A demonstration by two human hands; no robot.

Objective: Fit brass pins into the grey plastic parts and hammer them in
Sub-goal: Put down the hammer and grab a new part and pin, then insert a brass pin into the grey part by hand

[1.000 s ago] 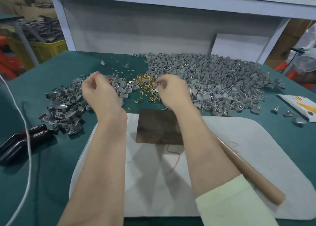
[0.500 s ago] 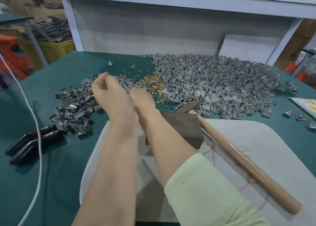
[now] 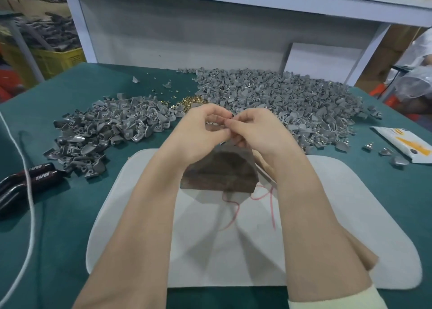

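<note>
My left hand (image 3: 198,133) and my right hand (image 3: 259,133) meet fingertip to fingertip above a dark wooden block (image 3: 219,173). The left fingers pinch a small grey plastic part (image 3: 222,142), of which only an edge shows. The right fingertips pinch a tiny brass pin against it, almost hidden. Loose brass pins (image 3: 191,101) lie in a heap just beyond the hands. A big pile of grey parts (image 3: 299,103) spreads to the right and a smaller pile (image 3: 102,128) to the left. The hammer's wooden handle (image 3: 361,252) lies under my right forearm.
The block stands on a white mat (image 3: 355,210) on green cloth. A black-handled tool (image 3: 30,175) and a white cable (image 3: 30,205) lie at the left. At the right are a white and yellow packet (image 3: 406,142) and loose grey parts (image 3: 387,151).
Both hands have drawn back from the piles and come together over the block. The right hand, which had crossed to the left, is back at the centre, pinching against the left hand.
</note>
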